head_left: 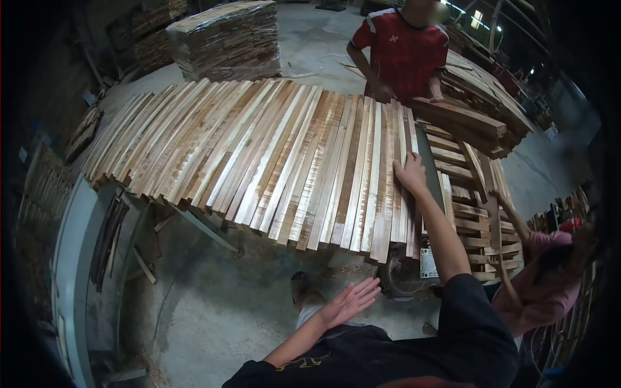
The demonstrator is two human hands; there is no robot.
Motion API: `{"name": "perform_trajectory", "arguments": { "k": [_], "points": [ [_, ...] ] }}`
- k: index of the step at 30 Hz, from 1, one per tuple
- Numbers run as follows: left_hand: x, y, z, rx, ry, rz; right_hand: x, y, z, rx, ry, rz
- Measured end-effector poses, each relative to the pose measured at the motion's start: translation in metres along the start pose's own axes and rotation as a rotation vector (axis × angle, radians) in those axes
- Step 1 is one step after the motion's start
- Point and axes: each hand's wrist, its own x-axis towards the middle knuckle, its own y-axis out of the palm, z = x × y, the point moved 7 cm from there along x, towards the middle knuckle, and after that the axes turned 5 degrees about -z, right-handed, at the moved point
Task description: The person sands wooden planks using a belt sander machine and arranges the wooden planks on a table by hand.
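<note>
A long row of wooden strips point(284, 155) lies side by side across the table, their near ends uneven and jutting past its edge. My right hand point(411, 173) rests on the strips at the row's right end, thumb and fingers apart. It touches them without visibly closing round one. In front of my body, below the row's near ends, my left hand point(352, 302) is held in the air with its fingers stretched out and nothing in it.
A person in a red shirt point(404, 61) stands across the table beside a thick wooden beam point(462, 119). At right, a person in pink point(543, 278) reaches over stacked slats point(472, 226). A wrapped wood stack point(223, 39) stands behind. Wood scraps lie on the floor point(213, 310).
</note>
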Motion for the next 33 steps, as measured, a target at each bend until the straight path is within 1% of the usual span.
{"name": "perform_trajectory", "arguments": {
  "k": [3,5,7,9,11,13,15,16,18,19,21,23,24,25,27,29,31,33],
  "points": [
    [-0.002,-0.016,-0.008,0.025,-0.025,-0.059,-0.024,-0.004,-0.012,0.071,-0.119,-0.116],
    [-0.004,-0.019,-0.007,0.020,-0.078,-0.095,-0.055,-0.023,-0.008,0.098,-0.220,-0.072],
    [0.004,-0.015,-0.008,0.123,-0.099,-0.090,-0.091,-0.066,0.006,0.152,-0.152,-0.025],
    [0.010,-0.011,-0.005,0.157,-0.138,-0.082,-0.105,-0.112,-0.002,0.097,-0.222,-0.264],
    [0.018,-0.001,-0.006,0.219,-0.132,-0.031,-0.103,-0.159,-0.015,-0.141,-0.240,-0.607],
    [0.022,0.008,0.000,0.260,-0.162,-0.031,-0.071,-0.167,-0.058,-0.295,-0.027,-0.503],
    [0.026,0.017,0.008,0.263,-0.153,0.019,-0.028,-0.138,-0.111,-0.138,0.227,-0.210],
    [0.026,0.017,0.014,0.225,-0.168,0.031,-0.017,-0.123,-0.123,-0.090,0.260,-0.136],
    [0.024,0.019,0.022,0.278,-0.181,0.010,-0.007,-0.098,-0.125,-0.031,0.315,-0.025],
    [0.023,0.018,0.024,0.313,-0.179,-0.020,0.004,-0.083,-0.128,0.004,0.308,-0.041],
    [0.019,0.017,0.027,0.357,-0.157,-0.036,0.026,-0.051,-0.127,0.122,0.318,0.021],
    [0.014,0.016,0.025,0.325,-0.128,-0.087,0.012,-0.052,-0.099,0.000,0.411,-0.046],
    [0.012,0.017,0.024,0.321,-0.116,-0.108,0.001,-0.057,-0.089,-0.014,0.445,-0.078],
    [0.009,0.018,0.024,0.325,-0.123,-0.121,0.000,-0.049,-0.094,-0.005,0.453,-0.067],
    [0.006,0.023,0.023,0.354,-0.097,-0.111,0.003,-0.043,-0.098,-0.035,0.388,-0.124],
    [0.003,0.021,0.027,0.362,-0.092,-0.110,-0.004,-0.040,-0.099,-0.028,0.379,-0.101],
    [0.005,0.021,0.032,0.313,-0.117,-0.095,-0.017,-0.047,-0.093,-0.114,0.347,-0.094],
    [0.008,0.025,0.038,0.314,-0.151,-0.081,-0.043,-0.060,-0.095,-0.120,0.327,-0.092]
  ]
}}
